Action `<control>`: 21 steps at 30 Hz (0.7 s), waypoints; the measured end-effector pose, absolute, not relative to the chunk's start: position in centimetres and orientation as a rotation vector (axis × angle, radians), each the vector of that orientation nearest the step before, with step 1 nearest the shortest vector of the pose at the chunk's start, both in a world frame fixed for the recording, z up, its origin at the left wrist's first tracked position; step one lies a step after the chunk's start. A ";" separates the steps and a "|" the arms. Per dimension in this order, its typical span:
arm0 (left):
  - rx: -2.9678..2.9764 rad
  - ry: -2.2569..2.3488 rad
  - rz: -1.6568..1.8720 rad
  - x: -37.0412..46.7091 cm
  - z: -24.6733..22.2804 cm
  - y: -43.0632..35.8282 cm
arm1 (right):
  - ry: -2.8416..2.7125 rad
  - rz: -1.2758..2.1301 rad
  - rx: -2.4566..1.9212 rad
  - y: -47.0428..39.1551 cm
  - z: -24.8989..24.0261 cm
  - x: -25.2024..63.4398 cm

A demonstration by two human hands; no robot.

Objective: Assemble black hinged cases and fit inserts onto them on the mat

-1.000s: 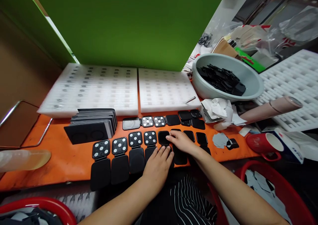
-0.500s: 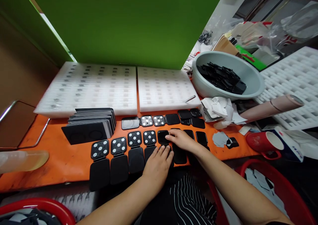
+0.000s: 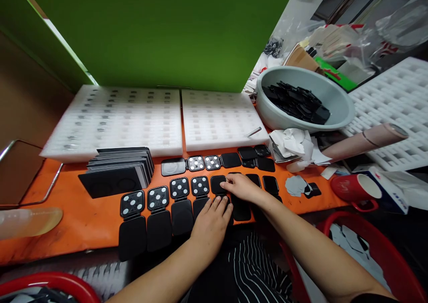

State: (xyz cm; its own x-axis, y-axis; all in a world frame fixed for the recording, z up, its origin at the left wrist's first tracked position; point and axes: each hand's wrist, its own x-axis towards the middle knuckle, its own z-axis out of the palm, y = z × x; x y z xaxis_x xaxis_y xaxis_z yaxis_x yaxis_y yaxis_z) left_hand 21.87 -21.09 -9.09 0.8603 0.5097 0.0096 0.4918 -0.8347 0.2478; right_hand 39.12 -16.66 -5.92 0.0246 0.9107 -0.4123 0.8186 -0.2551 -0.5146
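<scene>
Two rows of hinged black cases lie unfolded, each made of two rounded square panels. My left hand [image 3: 211, 222] lies with its fingers stretched flat over the lower panel of a middle case. At the same case's plain black upper panel [image 3: 218, 184], my right hand [image 3: 241, 187] has its thumb on the face and its fingers closed at the right edge. Left of my hands, several cases show upper panels with white dots, such as the dotted panel [image 3: 199, 185] and the one at the row's end [image 3: 132, 203]. My right wrist and forearm partly cover cases on the right.
A stack of black cards [image 3: 117, 171] stands on the orange mat [image 3: 80, 218]. White foam trays [image 3: 133, 124] lie behind. On the right are a grey basin [image 3: 267, 113] of black pieces, crumpled paper [image 3: 290, 142], a red mug [image 3: 351, 189] and a red tub [image 3: 397, 258].
The camera view has shifted slightly, so the scene sits a little further left. Both hands stay on the same case with almost no visible movement.
</scene>
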 end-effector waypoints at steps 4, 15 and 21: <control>2.790 0.765 0.107 21.9 -9.1 -21.1 | -1.863 1.002 -2.223 -16.3 -5.6 38.7; 2.776 0.779 0.119 21.9 -9.1 -21.1 | -2.030 0.936 -2.396 -15.6 -5.6 38.5; 2.783 0.792 0.124 21.9 -9.1 -21.2 | -2.049 0.889 -2.374 -15.9 -5.7 38.5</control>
State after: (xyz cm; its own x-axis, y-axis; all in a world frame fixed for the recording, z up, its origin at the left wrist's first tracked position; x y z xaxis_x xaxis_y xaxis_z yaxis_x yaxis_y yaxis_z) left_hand 21.91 -21.20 -9.06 0.8491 0.5280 0.0148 0.5072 -0.8228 0.2563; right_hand 38.54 -15.91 -5.70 0.0643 0.8805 -0.4697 0.9447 -0.2054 -0.2558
